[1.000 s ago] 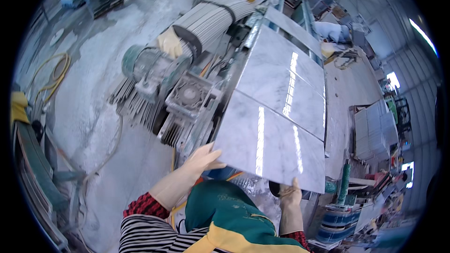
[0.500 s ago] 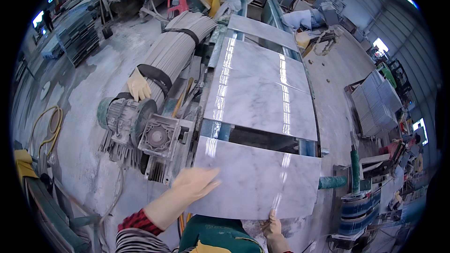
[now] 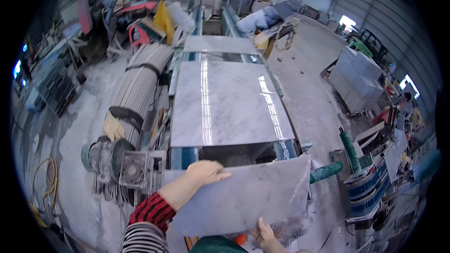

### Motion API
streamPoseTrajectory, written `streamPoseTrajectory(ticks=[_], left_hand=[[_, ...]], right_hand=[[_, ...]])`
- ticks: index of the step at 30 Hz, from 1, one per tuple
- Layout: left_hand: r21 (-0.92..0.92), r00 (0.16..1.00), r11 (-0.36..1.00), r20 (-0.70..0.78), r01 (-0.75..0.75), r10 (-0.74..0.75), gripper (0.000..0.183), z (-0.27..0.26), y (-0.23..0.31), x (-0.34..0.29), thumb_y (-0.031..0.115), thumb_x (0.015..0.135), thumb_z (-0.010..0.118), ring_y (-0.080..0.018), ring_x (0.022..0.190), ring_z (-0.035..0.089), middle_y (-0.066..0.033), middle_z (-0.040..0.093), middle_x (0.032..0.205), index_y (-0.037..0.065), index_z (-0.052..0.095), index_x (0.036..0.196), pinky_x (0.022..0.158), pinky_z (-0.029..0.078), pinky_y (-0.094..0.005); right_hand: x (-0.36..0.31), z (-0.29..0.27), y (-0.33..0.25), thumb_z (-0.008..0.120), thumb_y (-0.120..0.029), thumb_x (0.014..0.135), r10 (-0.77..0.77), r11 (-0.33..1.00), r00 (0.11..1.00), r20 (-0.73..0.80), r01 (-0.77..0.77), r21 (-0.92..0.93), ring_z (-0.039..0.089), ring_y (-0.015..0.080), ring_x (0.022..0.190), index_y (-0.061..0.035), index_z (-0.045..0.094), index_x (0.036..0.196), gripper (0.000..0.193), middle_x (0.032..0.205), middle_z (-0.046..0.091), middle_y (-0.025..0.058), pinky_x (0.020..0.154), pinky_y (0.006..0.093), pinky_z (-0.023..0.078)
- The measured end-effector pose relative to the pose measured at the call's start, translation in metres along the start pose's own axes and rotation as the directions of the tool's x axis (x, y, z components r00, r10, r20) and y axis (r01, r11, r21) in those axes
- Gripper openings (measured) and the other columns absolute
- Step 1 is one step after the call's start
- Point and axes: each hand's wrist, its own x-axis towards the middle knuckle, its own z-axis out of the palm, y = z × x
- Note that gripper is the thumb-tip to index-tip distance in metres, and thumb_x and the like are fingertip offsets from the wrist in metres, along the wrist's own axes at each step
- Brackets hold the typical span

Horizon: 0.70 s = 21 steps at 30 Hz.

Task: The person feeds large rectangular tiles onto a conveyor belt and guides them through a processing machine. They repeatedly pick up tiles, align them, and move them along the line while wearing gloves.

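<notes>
Slab (image 3: 241, 201) between both hands' fingers | left hand (image 3: 204, 173): fingers extended at far edge, grip unclear | right hand (image 3: 266, 235): holding near edge, thumb on top | likely heavy, stiff, brittle, slick; grip opposite edges, off corners

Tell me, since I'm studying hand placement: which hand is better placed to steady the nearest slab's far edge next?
Left, probably: the left hand is at the far edge of the nearest slab, while the right hand is at its near edge, close to the body.
</notes>
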Motion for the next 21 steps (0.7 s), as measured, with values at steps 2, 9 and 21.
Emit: streamPoseTrajectory(ticks=[2, 9, 21], left_hand=[[-0.047, 0.997, 0.998, -0.052, 0.051, -0.054, 0.063, -0.005, 0.012, -0.021, 0.070, 0.097, 0.057, -0.0366, 0.108, 0.073, -0.0151, 0.078, 0.111, 0.014, 0.079, 0.116, 0.091, 0.057, -0.0452], [-0.150, 0.985, 0.982, -0.111, 0.112, -0.129, 0.056, -0.009, 0.086, -0.022, 0.066, 0.095, 0.064, -0.0342, 0.094, 0.073, -0.0120, 0.078, 0.097, 0.015, 0.081, 0.109, 0.081, 0.056, -0.0437], [-0.468, 0.990, 0.879, -0.136, -0.085, 0.023, 0.051, 0.113, 0.351, 0.170, 0.049, 0.100, 0.067, -0.0132, 0.072, 0.063, -0.0052, 0.072, 0.077, 0.000, 0.079, 0.099, 0.069, 0.048, -0.0320]], right_hand=[[-0.023, -0.009, 0.007, 0.076, -0.040, 0.099, -0.032, 0.999, 0.999, -0.035, 0.032, 0.006, 0.071, 0.0307, 0.115, -0.0007, 0.052, 0.144, 0.064, 0.135, 0.068, 0.0138, 0.094, 0.0495, 0.061], [-0.038, -0.053, -0.052, 0.076, -0.021, 0.101, -0.171, 0.966, 0.952, -0.254, 0.110, -0.235, 0.071, 0.0212, 0.085, 0.0004, 0.062, 0.128, 0.037, 0.104, 0.074, 0.0074, 0.074, 0.0354, 0.057], [-0.028, -0.280, -0.277, 0.083, -0.028, 0.093, -0.488, 0.864, 0.783, -0.386, 0.496, -0.086, 0.067, 0.0167, 0.103, 0.0027, 0.066, 0.131, 0.052, 0.116, 0.072, 0.0056, 0.090, 0.0345, 0.056]])
